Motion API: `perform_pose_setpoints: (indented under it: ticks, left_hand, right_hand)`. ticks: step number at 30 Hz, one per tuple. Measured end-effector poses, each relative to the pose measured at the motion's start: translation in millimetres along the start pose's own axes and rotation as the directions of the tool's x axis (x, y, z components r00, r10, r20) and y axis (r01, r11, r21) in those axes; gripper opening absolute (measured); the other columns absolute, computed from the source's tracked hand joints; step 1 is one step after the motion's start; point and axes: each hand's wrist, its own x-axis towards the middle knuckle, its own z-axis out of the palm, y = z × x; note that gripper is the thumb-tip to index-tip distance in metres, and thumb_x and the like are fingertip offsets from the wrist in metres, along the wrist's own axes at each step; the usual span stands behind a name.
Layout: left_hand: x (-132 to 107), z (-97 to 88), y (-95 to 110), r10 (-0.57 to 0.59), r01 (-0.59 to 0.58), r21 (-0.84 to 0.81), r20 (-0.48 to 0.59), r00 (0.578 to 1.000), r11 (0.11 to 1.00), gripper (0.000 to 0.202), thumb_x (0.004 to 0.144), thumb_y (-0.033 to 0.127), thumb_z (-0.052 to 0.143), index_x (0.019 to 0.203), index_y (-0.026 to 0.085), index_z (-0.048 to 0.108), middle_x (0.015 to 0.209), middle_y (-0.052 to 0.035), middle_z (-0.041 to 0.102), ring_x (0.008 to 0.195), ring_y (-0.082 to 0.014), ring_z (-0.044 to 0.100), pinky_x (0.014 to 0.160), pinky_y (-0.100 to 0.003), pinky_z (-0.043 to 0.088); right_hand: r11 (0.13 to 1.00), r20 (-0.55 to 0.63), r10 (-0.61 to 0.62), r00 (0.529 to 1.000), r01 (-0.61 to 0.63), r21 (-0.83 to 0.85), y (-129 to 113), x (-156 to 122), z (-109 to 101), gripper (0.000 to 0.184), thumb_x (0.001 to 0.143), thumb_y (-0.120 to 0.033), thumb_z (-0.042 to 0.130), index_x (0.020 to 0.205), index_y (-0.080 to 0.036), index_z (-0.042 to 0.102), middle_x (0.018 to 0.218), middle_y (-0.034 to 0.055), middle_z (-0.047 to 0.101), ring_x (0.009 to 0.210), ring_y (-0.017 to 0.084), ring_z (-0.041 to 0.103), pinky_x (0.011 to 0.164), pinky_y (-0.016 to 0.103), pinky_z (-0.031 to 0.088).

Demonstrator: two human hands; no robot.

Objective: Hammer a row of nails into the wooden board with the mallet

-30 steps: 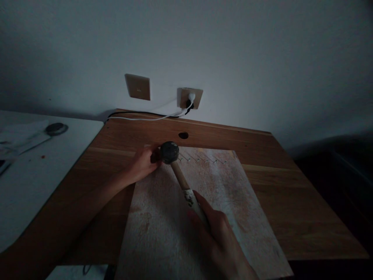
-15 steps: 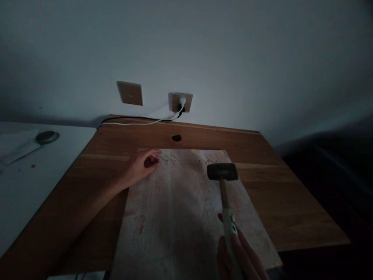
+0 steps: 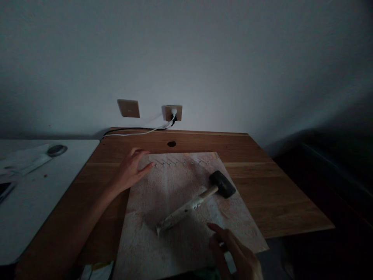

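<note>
A mallet [image 3: 186, 207] with a black head and a pale, worn handle lies slantwise on a rough, whitish wooden board [image 3: 140, 245]. Several thin nails [image 3: 176, 163] stand in a row along the board's far edge. My left hand [image 3: 131, 171] is at the far left corner of the board, thumb and fingers apart, the thumb close to the leftmost nail. Over the near right part of the board is my right hand [image 3: 233, 249], fingers loosely bent and apart, with no hold on the mallet.
Beneath the board is a brown wooden desk [image 3: 279, 210] with a cable hole [image 3: 171, 144]. Black and white cables run to a wall socket [image 3: 174, 113]. At left, a white table [image 3: 35, 217] bears a roll of tape [image 3: 57, 150] and a dark-screened device [image 3: 5, 190].
My right hand has let go of the mallet, which now rests across the board. My left fingers have opened from a pinch at the leftmost nail. The view has shifted slightly.
</note>
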Motion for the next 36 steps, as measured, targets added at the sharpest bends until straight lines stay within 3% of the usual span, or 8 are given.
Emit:
perform_pose_setpoints:
  ticks: [5,10,15,20,26,30,33,36]
  left_hand:
    - [-39.5,-14.9,15.4,-0.180,0.177,0.194,-0.003,0.984,0.965,0.038,0.100,0.046,0.050,0.122,0.017,0.062,0.123,-0.0161,0.066,0.115,-0.0345,0.066,0.103,-0.054,0.053]
    - [-73.9,6.5,43.6,-0.152,0.174,0.225,-0.113,0.982,0.959,0.034,0.102,0.042,0.048,0.127,0.021,0.057,0.133,-0.0151,0.065,0.123,-0.0326,0.065,0.105,-0.051,0.054]
    - [-67.0,15.6,64.6,-0.152,0.173,0.235,-0.103,0.983,0.956,0.034,0.100,0.040,0.049,0.126,0.019,0.058,0.126,-0.0126,0.061,0.114,-0.0300,0.067,0.100,-0.048,0.057]
    - [-42.1,40.1,96.9,-0.109,0.113,0.170,-0.030,0.994,0.979,0.030,0.098,0.034,0.053,0.123,0.019,0.059,0.127,-0.0125,0.057,0.108,-0.0283,0.068,0.098,-0.048,0.058]
    - [3.9,95.8,165.1,-0.032,0.037,-0.032,0.137,0.990,0.999,0.027,0.091,0.026,0.064,0.117,0.017,0.061,0.127,-0.0138,0.056,0.110,-0.0278,0.067,0.097,-0.045,0.058]
    - [20.8,116.5,197.6,0.082,-0.031,-0.215,0.234,0.969,0.976,0.032,0.089,0.024,0.070,0.119,0.017,0.062,0.131,-0.0145,0.056,0.108,-0.0253,0.068,0.097,-0.042,0.058]
    - [13.5,114.8,200.6,0.139,-0.086,-0.258,0.196,0.971,0.962,0.032,0.090,0.012,0.066,0.120,0.020,0.065,0.124,-0.0110,0.065,0.110,-0.0255,0.068,0.102,-0.046,0.054]
    - [-8.2,101.5,192.0,0.151,-0.086,-0.319,0.184,0.971,0.944,0.025,0.092,0.010,0.066,0.114,0.023,0.068,0.097,-0.0035,0.074,0.099,-0.0236,0.070,0.102,-0.046,0.053]
  right_hand:
    - [0.867,0.072,-0.295,0.953,0.298,-0.400,41.8,-3.3,-12.6,0.034,0.104,-0.024,0.055,0.135,-0.021,0.068,0.129,0.0149,0.073,0.125,0.032,0.069,0.093,0.039,0.064]
    - [0.770,0.101,-0.360,0.928,0.356,-0.529,59.2,-13.2,-1.9,0.037,0.106,-0.027,0.052,0.139,-0.016,0.063,0.136,0.0165,0.071,0.129,0.031,0.066,0.095,0.039,0.062]
    - [0.731,0.069,-0.410,0.909,0.373,-0.571,68.3,-9.4,-5.6,0.036,0.108,-0.027,0.047,0.138,-0.015,0.062,0.135,0.0165,0.070,0.127,0.030,0.067,0.093,0.040,0.060]
    - [0.761,0.020,-0.378,0.926,0.323,-0.562,96.3,-4.2,-46.4,0.033,0.108,-0.028,0.048,0.135,-0.018,0.063,0.134,0.0155,0.069,0.124,0.028,0.068,0.093,0.039,0.060]
    - [0.823,-0.016,-0.229,0.973,0.185,-0.537,172.7,1.7,-133.6,0.037,0.108,-0.043,0.046,0.134,-0.024,0.066,0.134,0.0115,0.071,0.121,0.029,0.071,0.097,0.043,0.060]
    - [0.883,-0.082,-0.036,0.996,-0.006,-0.470,216.6,8.7,-186.9,0.050,0.106,-0.057,0.044,0.126,-0.022,0.073,0.134,0.0122,0.073,0.121,0.031,0.072,0.102,0.045,0.059]
    - [0.871,-0.199,0.033,0.980,-0.126,-0.474,221.3,1.9,-197.2,0.062,0.102,-0.068,0.040,0.121,-0.020,0.075,0.131,0.0128,0.075,0.119,0.033,0.072,0.101,0.048,0.059]
    - [0.826,-0.446,0.009,0.895,-0.258,-0.501,208.8,-18.7,-177.0,0.063,0.104,-0.065,0.032,0.101,-0.019,0.076,0.114,0.0152,0.077,0.107,0.035,0.074,0.091,0.049,0.059]
